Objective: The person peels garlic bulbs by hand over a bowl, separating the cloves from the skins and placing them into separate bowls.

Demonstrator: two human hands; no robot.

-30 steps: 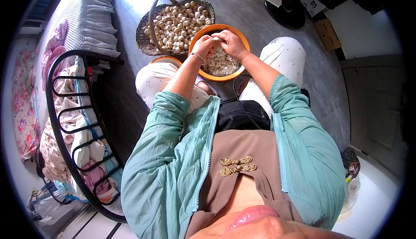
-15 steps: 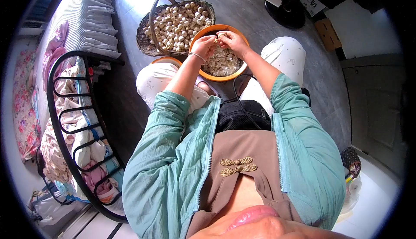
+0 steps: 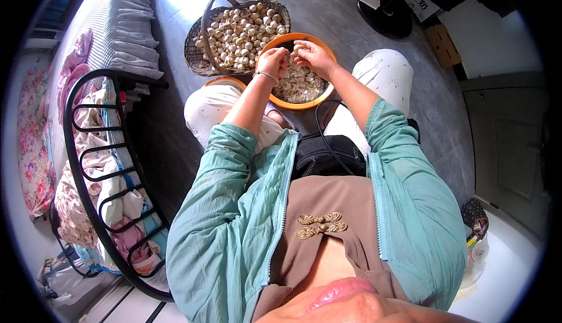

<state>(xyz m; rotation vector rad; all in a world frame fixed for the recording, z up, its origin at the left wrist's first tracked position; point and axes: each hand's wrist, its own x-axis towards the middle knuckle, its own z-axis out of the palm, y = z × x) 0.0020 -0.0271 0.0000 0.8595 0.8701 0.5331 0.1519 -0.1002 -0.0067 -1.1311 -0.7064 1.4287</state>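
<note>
Both hands are over an orange-rimmed basin (image 3: 301, 107) filled with pale, papery garlic skins (image 3: 300, 86). My left hand (image 3: 273, 63), with a bracelet at the wrist, is closed with its fingertips pinched together; whatever they hold is too small to make out. Across a small gap, my right hand (image 3: 318, 59) grips a whitish garlic bulb (image 3: 297, 48) between thumb and fingers. Just beyond on the left stands a wicker basket (image 3: 193, 59) heaped with garlic bulbs (image 3: 243, 36).
A second orange-rimmed container (image 3: 225, 81) is partly hidden by my left knee. A black bag (image 3: 328, 156) lies in my lap. To the left is a black metal bed frame (image 3: 88, 174); a round black stand base (image 3: 384, 19) and cardboard box (image 3: 442, 46) are at upper right.
My hands were together at the fingertips and have moved slightly apart. The garlic bulb now shows more clearly in my right hand. The basket and basin have stayed put.
</note>
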